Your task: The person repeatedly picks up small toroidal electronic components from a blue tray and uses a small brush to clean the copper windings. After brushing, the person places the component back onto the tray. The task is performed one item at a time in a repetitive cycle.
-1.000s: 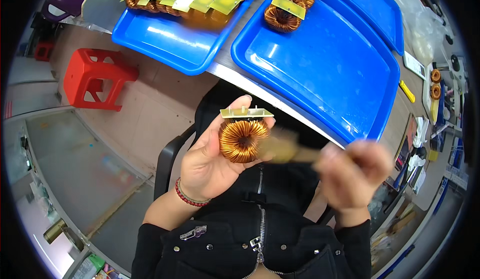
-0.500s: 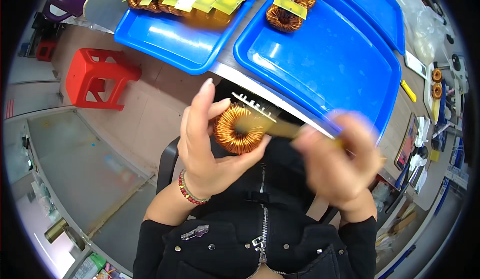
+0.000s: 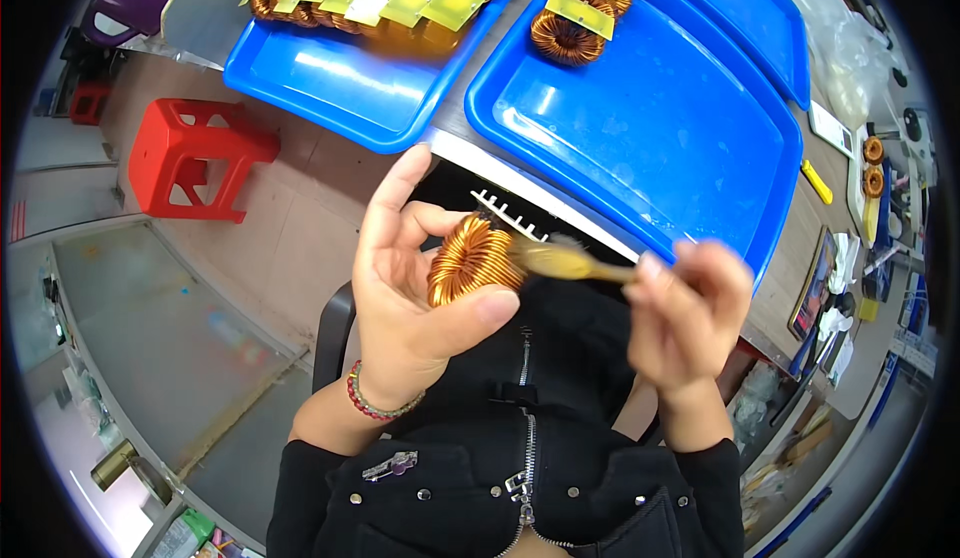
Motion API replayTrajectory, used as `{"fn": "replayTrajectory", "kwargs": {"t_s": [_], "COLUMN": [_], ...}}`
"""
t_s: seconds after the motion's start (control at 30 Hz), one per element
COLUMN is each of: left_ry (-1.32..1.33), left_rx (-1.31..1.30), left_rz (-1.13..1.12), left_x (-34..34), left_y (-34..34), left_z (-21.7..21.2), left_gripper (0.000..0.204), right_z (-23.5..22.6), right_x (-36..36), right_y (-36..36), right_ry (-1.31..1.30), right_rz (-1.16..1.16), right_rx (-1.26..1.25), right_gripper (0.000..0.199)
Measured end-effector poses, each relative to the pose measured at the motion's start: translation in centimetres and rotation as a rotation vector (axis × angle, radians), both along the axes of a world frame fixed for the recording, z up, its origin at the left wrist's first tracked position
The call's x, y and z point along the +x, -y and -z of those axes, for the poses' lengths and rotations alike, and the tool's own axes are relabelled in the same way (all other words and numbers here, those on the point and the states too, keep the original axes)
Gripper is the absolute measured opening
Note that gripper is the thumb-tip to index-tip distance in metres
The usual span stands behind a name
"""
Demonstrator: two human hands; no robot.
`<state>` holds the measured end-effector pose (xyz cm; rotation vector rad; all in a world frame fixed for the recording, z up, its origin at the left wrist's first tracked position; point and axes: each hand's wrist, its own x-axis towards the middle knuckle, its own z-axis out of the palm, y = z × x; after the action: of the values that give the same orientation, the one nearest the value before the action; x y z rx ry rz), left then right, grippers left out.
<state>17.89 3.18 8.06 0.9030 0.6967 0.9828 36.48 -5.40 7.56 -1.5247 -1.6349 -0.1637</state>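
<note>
My left hand (image 3: 400,288) is wrapped round a copper-wound ring coil (image 3: 472,263), which is tilted with its wound side facing right. A thin board edge with a row of pale pins (image 3: 508,216) sits at the coil's upper right. Between the thumb and fingers of my right hand (image 3: 690,313) is the thin end of a yellowish-brown brush (image 3: 565,261). Its broad end meets the coil's right side or lies just in front of it; bristles are not clear. Both hands are above my lap, just before the table edge.
Two blue trays (image 3: 400,136) (image 3: 640,158) stand on the table with several coils on yellow boards (image 3: 575,18). A yellow knife-like tool (image 3: 817,183), a phone (image 3: 810,283) and two bare coils (image 3: 873,166) lie at the right. A red stool (image 3: 190,158) stands on the floor at left.
My left hand has turned the coil, so its side now shows more than its face. The right hand has drawn slightly lower, and the brush has come out from over the coil's hole.
</note>
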Motion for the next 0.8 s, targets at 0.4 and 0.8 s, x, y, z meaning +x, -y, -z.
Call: {"fn": "replayTrajectory", "kwargs": {"t_s": [0.4,0.8], "left_ry": [0.354,0.535], "left_rx": [-0.542,-0.520], "left_rz": [0.216,0.284], "left_x": [1.5,1.2], "left_y": [0.1,-0.3], "left_z": [-0.4,0.2], "left_gripper": [0.071,0.057], "right_z": [-0.2,-1.4], "right_x": [0.5,1.3], "right_y": [-1.1,-0.7], "right_ry": [-1.040,0.158], "right_rz": [-0.254,0.084], "right_rx": [-0.377,-0.036], "right_gripper": [0.070,0.024]}}
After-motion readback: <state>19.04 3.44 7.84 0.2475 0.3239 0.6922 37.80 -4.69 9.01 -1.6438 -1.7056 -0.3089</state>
